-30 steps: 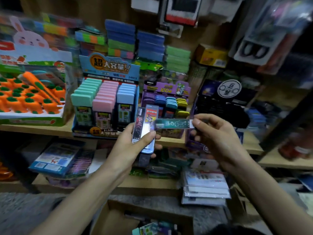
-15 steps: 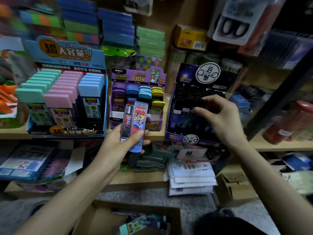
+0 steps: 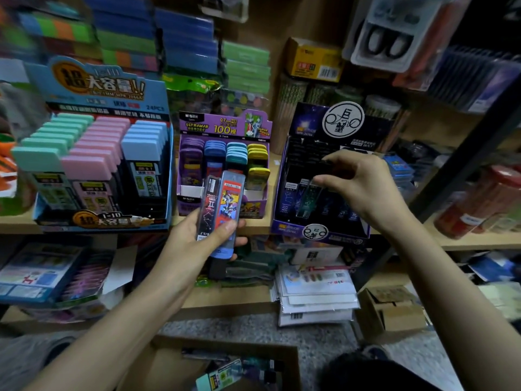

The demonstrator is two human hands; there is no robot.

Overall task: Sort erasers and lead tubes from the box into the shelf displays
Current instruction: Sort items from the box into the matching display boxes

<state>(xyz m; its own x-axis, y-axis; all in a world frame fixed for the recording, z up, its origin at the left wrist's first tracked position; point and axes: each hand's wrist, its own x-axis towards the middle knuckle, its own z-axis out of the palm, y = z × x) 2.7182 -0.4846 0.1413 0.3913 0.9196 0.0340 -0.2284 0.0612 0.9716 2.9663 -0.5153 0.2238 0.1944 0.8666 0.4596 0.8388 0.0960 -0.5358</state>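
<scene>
My left hand [image 3: 197, 238] grips two lead tubes upright in front of the shelf edge: a dark one with a constellation print [image 3: 208, 210] and a blue one with a red cartoon label [image 3: 229, 213]. My right hand [image 3: 363, 190] reaches into the dark purple constellation display [image 3: 318, 230] and pinches the cap of a teal lead tube [image 3: 307, 201] standing in its front row. To the left stand the purple display of coloured lead cases [image 3: 222, 170] and the blue display of pastel-capped tubes [image 3: 101, 165]. The cardboard box [image 3: 158, 365] lies below, with several items inside.
Stacked colourful packs fill the shelf back. A yellow carton [image 3: 313, 60] sits above the dark display. The lower shelf holds flat packets [image 3: 313, 289] and blue packs [image 3: 36, 275]. A small cardboard box [image 3: 394, 309] sits on the floor at right. A dark metal post [image 3: 465, 159] slants at right.
My right hand carried the teal tube from beside my left hand over to the dark display and lowered it into the front row. The view shifted right; my left hand kept holding its two tubes.
</scene>
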